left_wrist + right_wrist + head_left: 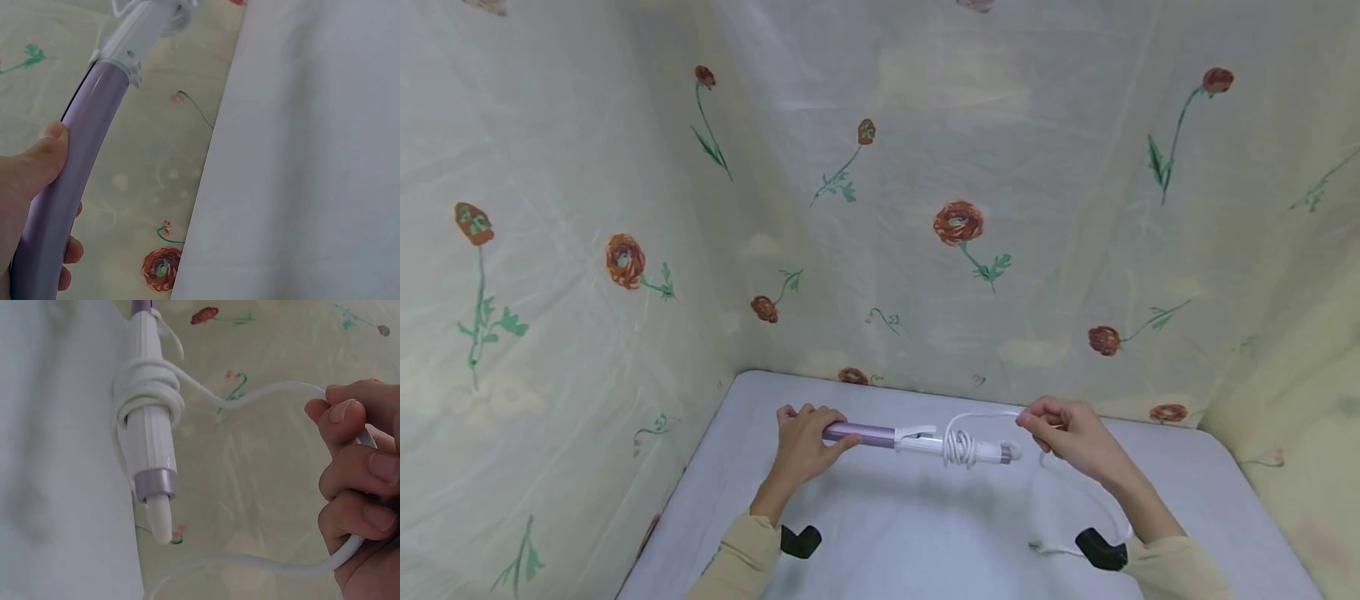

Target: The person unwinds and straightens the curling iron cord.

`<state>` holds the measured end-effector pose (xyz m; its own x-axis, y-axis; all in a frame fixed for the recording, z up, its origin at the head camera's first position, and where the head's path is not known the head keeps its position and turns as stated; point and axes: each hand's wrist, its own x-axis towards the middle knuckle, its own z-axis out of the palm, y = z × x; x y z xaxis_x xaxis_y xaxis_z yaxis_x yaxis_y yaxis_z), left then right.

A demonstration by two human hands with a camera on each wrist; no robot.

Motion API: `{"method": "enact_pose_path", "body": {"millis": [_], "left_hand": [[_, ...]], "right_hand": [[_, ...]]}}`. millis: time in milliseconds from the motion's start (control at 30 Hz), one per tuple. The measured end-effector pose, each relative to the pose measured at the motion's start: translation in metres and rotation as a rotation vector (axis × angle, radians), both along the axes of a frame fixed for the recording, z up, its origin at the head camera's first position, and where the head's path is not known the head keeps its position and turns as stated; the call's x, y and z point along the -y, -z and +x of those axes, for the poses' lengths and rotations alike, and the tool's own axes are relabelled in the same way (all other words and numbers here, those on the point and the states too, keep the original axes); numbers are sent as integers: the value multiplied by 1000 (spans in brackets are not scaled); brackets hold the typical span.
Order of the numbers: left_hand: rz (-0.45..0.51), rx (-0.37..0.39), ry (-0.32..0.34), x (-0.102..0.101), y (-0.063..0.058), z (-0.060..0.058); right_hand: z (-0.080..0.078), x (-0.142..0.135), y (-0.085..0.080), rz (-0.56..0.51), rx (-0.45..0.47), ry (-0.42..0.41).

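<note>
A curling iron (pixel 917 443) with a purple barrel and a white handle is held level above the white table. My left hand (pixel 806 443) grips its purple barrel (pixel 81 140), thumb on one side and fingers round the other. White cord (pixel 149 394) is wound in several turns about the handle (pixel 152 437). From those coils a length of cord runs across to my right hand (pixel 1072 439), which pinches it between thumb and fingertips. In the right wrist view the cord passes on through the curled fingers (pixel 353 469). Its loose end hangs below that hand, with the plug (pixel 1037 547) low over the table.
The white table (pixel 880 533) has rounded far corners. Cloth printed with orange flowers (pixel 958 223) hangs behind it and along both sides. A black wrist mount (pixel 801 542) sits at the left sleeve, and another black mount (pixel 1101 550) at the right.
</note>
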<state>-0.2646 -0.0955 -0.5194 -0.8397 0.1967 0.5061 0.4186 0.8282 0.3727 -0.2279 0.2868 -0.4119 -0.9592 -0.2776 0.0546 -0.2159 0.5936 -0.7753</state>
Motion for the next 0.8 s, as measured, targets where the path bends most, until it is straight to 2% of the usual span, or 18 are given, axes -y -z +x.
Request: {"method": "enact_pose_path", "body": {"millis": [167, 333, 433, 567, 700, 800], "left_hand": [[27, 17, -40, -1, 2, -3], [63, 23, -56, -2, -2, -4], [67, 21, -68, -1, -3, -4], [88, 20, -57, -1, -7, -3], [96, 18, -39, -2, -11, -3], [91, 26, -36, -3, -14, -3]], "right_hand": [[21, 10, -7, -40, 30, -67], [41, 16, 3, -82, 134, -185], [52, 22, 15, -106, 225, -288], [63, 32, 38, -106, 290, -400], [69, 40, 65, -82, 308, -441], [68, 43, 84, -58, 305, -441]]}}
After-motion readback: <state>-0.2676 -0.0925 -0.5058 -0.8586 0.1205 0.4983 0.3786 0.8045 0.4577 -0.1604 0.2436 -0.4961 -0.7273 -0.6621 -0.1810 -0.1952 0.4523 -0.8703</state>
